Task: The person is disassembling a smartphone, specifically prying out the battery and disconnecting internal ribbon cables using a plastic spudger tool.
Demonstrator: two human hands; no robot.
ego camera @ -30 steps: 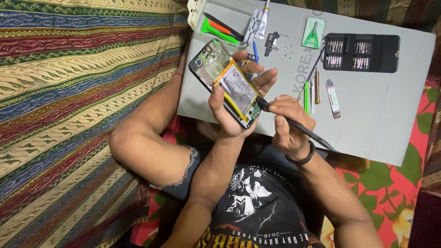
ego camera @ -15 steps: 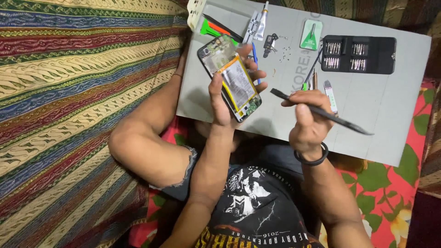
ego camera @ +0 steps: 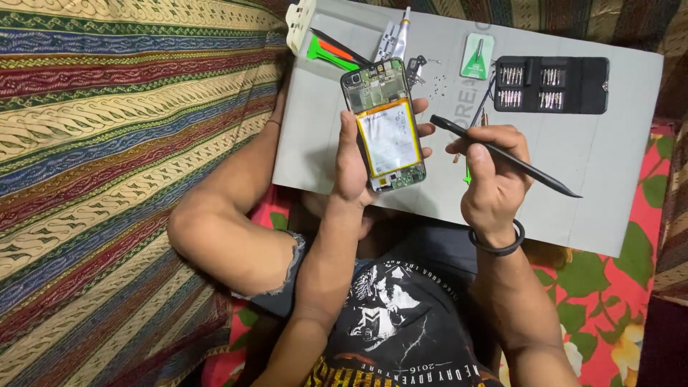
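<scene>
The opened phone [ego camera: 385, 125] was what we held, its back cover off so the pale battery and the green circuit boards at both ends lay bare, raised above the middle of the grey board [ego camera: 588, 186] that carried our tools. We judged it light and stiff but fragile in this state: the exposed boards and the soft battery would not bear pressure, so the frame edges were the place to hold it. Our left hand [ego camera: 352, 168] did just that, its grip wrapped round the long sides, thumb along one edge and fingertips showing at the other. Just beside it, our right hand [ego camera: 491, 175] pinched a thin black spudger [ego camera: 502, 155] between thumb and fingers, its tip near the phone's edge but apart from it. Toward the board's far edge lay a black case of screwdriver bits [ego camera: 552, 84], a green triangular pick on its card [ego camera: 476, 57], an orange-and-green pry tool [ego camera: 333, 51] at the far left corner, and scattered tiny screws [ego camera: 437, 80]. The board rested on a striped cloth [ego camera: 107, 143].
</scene>
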